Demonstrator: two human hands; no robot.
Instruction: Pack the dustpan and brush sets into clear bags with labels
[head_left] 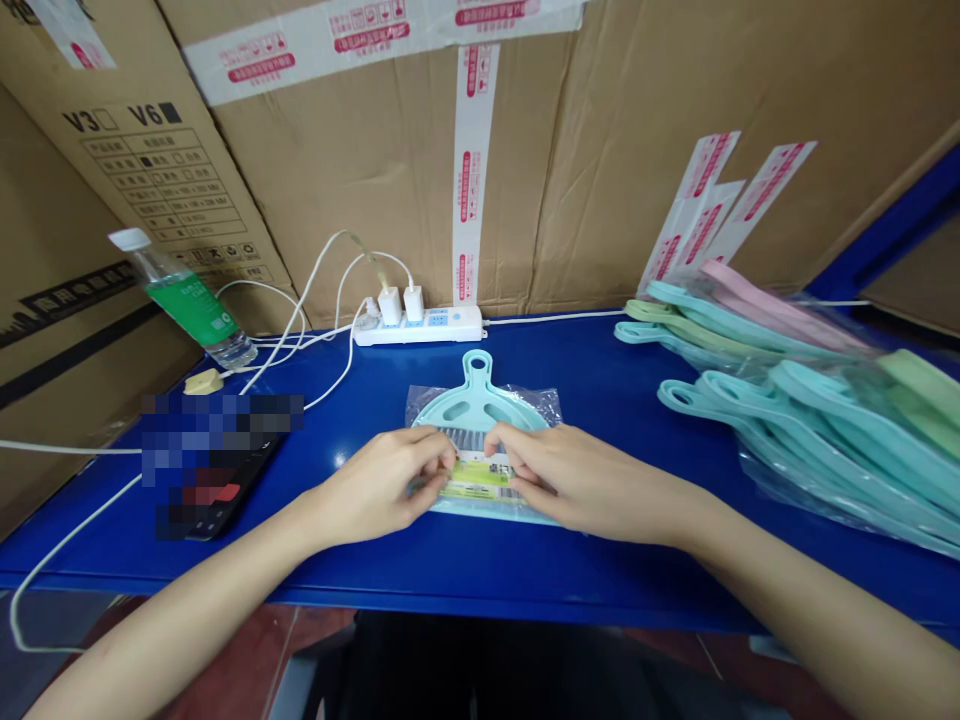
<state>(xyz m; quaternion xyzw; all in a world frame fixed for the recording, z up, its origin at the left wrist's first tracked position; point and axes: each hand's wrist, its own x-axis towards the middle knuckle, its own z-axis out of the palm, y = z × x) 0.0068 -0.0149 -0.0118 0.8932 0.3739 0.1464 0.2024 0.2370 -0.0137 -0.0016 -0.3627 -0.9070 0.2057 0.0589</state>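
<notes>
The light-blue dustpan (478, 408) lies flat on the blue table (390, 570), directly in front of the person, its looped handle (478, 384) pointing away. Both hands rest over its lower half: the left hand (397, 482) at the left edge of the yellow-green label (478, 478), the right hand (574, 475) at the right edge. Fingers are curled, each thumb near its forefinger; whether either pinches the film or merely touches it cannot be told.

The dustpan looks like thin moulded plastic, so it is probably light and fairly stiff, hardly fragile. Its clear bag (549, 400) seems soft, crinkly and likely slippery, liable to slide over the smooth plastic. The handle, which reaches past the bag's upper edge, looks the surest place to grip; the pan's side rims would serve too.

Within the bag, grey bristles (466, 439) show above the label. At the right, more clear film (795, 490) wraps blue, green and pink handled pieces (825, 425). The taped cardboard box (375, 190) hides its contents.
</notes>
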